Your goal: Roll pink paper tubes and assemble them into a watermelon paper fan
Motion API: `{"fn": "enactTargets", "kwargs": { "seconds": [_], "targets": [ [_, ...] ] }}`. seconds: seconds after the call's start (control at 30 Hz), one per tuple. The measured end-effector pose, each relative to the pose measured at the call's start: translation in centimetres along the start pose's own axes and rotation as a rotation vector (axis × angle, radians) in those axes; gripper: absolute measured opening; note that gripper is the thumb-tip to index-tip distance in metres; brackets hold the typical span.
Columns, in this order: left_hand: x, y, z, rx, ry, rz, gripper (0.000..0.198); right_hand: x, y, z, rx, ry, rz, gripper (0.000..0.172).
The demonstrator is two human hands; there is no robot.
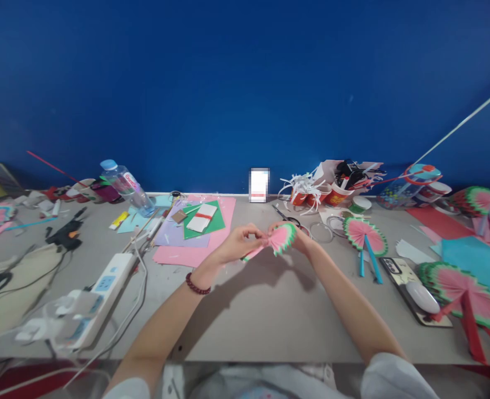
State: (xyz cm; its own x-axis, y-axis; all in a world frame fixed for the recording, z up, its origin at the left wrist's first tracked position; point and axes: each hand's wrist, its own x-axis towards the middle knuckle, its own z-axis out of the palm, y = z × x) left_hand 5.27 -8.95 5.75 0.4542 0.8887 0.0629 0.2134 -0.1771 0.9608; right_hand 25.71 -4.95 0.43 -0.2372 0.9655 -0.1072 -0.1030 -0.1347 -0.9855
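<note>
Above the middle of the table I hold a pleated paper fan (281,239), pink with a green zigzag edge, partly spread out. My left hand (241,242) pinches its gathered pink part between thumb and fingers. Around the right side of the fan, my right hand (297,237) is closed, its fingers partly hidden behind the paper. A dark red bead bracelet (198,285) circles my left wrist. Just beyond my right hand lie scissors (287,215) with dark handles and a clear ring of tape (321,233).
Finished watermelon-like fans (366,235) with blue or red sticks lie at right, near a phone (409,288) under a white mouse (422,297). At left are coloured paper sheets (193,256), a power strip (107,293) with cables, a glue gun (67,233) and a tilted bottle (129,188).
</note>
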Motion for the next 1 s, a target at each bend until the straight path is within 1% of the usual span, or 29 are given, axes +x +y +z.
{"fn": "enactTargets", "kwargs": {
  "seconds": [0.07, 0.13, 0.2, 0.3, 0.43, 0.6, 0.67, 0.73, 0.8, 1.0],
  "targets": [
    [-0.3, 0.4, 0.2, 0.062, -0.103, 0.041, 0.023, 0.0, -0.2, -0.6, -0.089, -0.129, 0.028, 0.017],
    [-0.4, 0.4, 0.5, 0.102, -0.153, 0.070, 0.024, 0.1, -0.5, -1.4, -0.207, -0.242, 0.035, 0.013],
    [-0.3, 0.1, 0.8, 0.144, -0.171, 0.080, 0.024, 0.1, -1.1, -2.2, -0.330, -0.293, 0.004, 0.012],
    [-0.1, -0.5, 1.2, 0.227, -0.213, 0.058, 0.023, -0.2, -2.2, -3.2, -0.492, -0.380, -0.039, 0.013],
    [0.0, -0.8, 1.4, 0.296, -0.315, 0.070, 0.019, -0.8, -3.4, -3.4, -0.607, -0.501, 0.015, 0.017],
    [-0.1, -1.1, 1.5, 0.319, -0.388, 0.103, 0.017, -1.0, -3.5, -3.4, -0.656, -0.618, 0.082, 0.021],
    [-0.2, -1.4, 1.6, 0.372, -0.366, 0.094, 0.016, -0.9, -3.4, -3.4, -0.686, -0.632, 0.086, 0.024],
    [-0.2, -1.6, 1.6, 0.440, -0.315, 0.073, 0.016, -0.8, -3.4, -3.5, -0.731, -0.595, 0.061, 0.025],
    [-0.1, -1.8, 1.6, 0.491, -0.288, 0.056, 0.016, -0.9, -3.6, -3.5, -0.765, -0.546, 0.041, 0.027],
    [-0.2, -1.4, 1.5, 0.540, -0.298, 0.074, 0.018, -1.7, -4.6, -2.9, -0.814, -0.486, 0.013, 0.027]
  ]
}}
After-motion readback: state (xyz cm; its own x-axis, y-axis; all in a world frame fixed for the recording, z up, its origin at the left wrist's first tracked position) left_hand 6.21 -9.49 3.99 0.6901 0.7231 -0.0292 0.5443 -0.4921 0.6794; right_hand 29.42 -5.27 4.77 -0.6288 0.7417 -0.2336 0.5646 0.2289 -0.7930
